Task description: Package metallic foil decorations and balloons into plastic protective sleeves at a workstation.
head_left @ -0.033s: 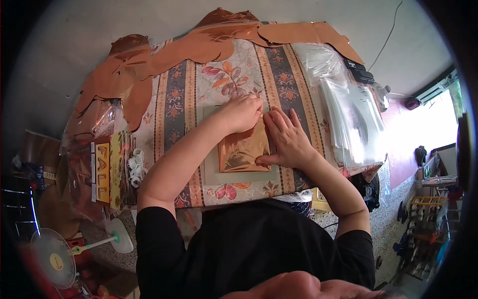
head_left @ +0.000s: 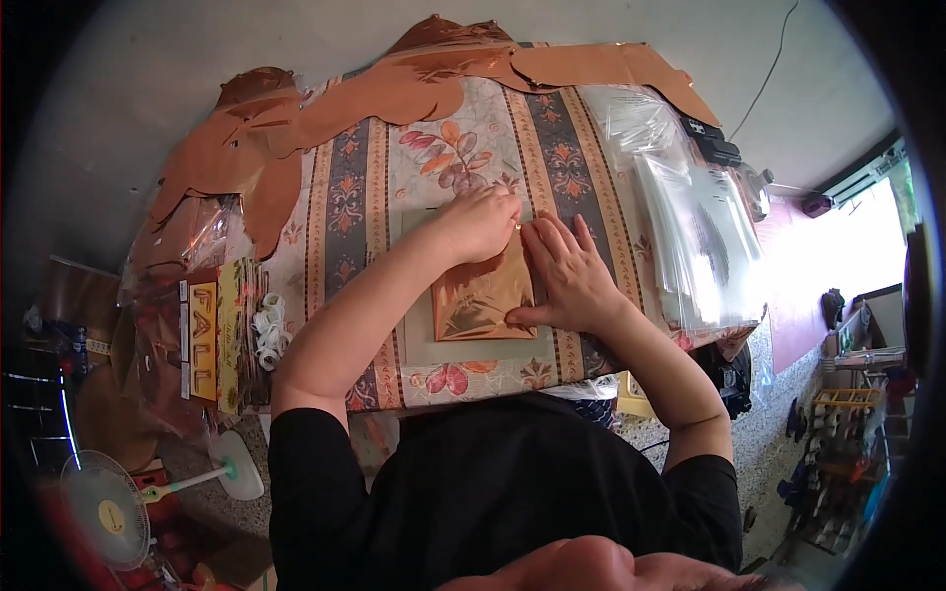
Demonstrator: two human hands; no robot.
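Note:
A shiny copper-coloured foil sheet, folded into a flat rectangle [head_left: 483, 300], lies on a pale see-through sheet [head_left: 419, 330] in the middle of the table. My left hand [head_left: 480, 225] rests over the foil's far edge, its fingers curled and pressed together near the far right corner. What those fingertips pinch is hidden. Along the foil's right side my right hand [head_left: 572, 276] lies flat with fingers stretched out, its thumb on the near right part of the foil and its fingertips close to my left hand.
Large copper foil shapes [head_left: 384, 97] drape over the table's far and left edges. Clear plastic sleeves [head_left: 695, 236] are stacked on the right. Packaged letter balloons [head_left: 204, 340] and a white ribbon bundle [head_left: 269, 330] sit at left. Below stands a fan [head_left: 108, 512].

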